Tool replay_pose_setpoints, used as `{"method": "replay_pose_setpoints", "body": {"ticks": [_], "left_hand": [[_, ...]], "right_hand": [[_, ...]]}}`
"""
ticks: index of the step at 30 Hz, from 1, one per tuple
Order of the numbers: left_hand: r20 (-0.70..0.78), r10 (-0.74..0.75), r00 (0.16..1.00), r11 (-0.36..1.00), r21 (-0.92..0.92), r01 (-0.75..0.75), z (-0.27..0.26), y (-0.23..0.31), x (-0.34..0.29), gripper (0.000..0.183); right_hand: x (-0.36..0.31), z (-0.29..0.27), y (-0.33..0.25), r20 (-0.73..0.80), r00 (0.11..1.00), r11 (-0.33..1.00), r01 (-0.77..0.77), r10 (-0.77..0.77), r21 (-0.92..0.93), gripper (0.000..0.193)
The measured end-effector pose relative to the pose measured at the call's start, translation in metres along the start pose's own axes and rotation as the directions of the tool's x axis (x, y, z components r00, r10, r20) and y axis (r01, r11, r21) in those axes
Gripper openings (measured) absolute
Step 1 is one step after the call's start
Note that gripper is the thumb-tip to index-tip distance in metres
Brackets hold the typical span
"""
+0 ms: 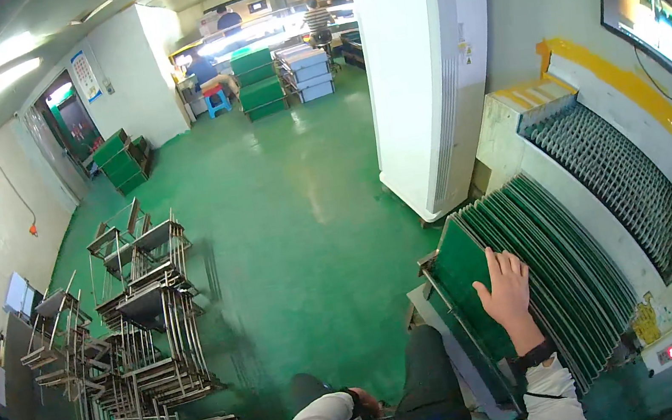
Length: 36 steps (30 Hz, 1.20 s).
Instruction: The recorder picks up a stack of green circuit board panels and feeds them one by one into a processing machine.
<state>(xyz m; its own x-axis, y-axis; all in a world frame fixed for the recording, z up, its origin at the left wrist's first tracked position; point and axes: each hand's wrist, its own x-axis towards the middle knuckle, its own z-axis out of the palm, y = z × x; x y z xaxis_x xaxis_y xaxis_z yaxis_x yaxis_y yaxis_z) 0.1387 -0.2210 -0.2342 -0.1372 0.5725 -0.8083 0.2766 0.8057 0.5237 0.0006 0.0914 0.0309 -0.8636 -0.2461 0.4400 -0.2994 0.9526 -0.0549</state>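
My right hand (505, 291) lies with its fingers stretched out over the top edges of a row of green boards (563, 264), which stand on edge packed side by side. The thumb points away from the fingers, toward the broad face of the nearest green panel (463, 274). A dark band circles that wrist. Low in front of my body, my left hand (366, 402) is beside my thigh, partly hidden by the sleeve. Its fingers do not show clearly, and nothing can be made out in it.
Behind the boards stands a pale machine with a bed of metal rollers (606, 176). A tall white cabinet (413, 87) rises ahead, and a screen (649, 24) hangs at right. Metal racks (146, 323) crowd the left. Green crates (258, 83) and seated people are farther back.
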Motion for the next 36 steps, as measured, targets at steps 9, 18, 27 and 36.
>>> {"method": "replay_pose_setpoints", "body": {"ticks": [9, 18, 27, 36], "left_hand": [[-0.087, 0.272, 0.958, 0.893, 0.395, -0.217, 0.045, -0.058, 0.06, 0.025], [-0.022, -0.114, 0.993, 0.825, -0.559, 0.082, 0.029, -0.031, 0.03, 0.026], [-0.088, 0.073, 0.993, 0.997, 0.017, -0.071, 0.002, 0.037, 0.013, 0.047], [-0.027, 0.175, 0.984, 0.984, -0.026, -0.176, 0.004, 0.03, 0.031, 0.038]], "right_hand": [[0.001, 0.001, -0.007, -0.004, 1.0, 1.0, -0.007, 0.007, 0.012, 0.068], [-0.001, -0.001, -0.008, 0.012, 1.0, 1.0, -0.012, 0.012, 0.023, 0.068], [0.002, -0.002, -0.003, 0.033, 0.999, 0.998, -0.037, 0.035, 0.047, 0.068], [0.002, -0.005, 0.006, -0.018, 0.996, 0.985, -0.087, 0.091, 0.152, 0.066]]}}
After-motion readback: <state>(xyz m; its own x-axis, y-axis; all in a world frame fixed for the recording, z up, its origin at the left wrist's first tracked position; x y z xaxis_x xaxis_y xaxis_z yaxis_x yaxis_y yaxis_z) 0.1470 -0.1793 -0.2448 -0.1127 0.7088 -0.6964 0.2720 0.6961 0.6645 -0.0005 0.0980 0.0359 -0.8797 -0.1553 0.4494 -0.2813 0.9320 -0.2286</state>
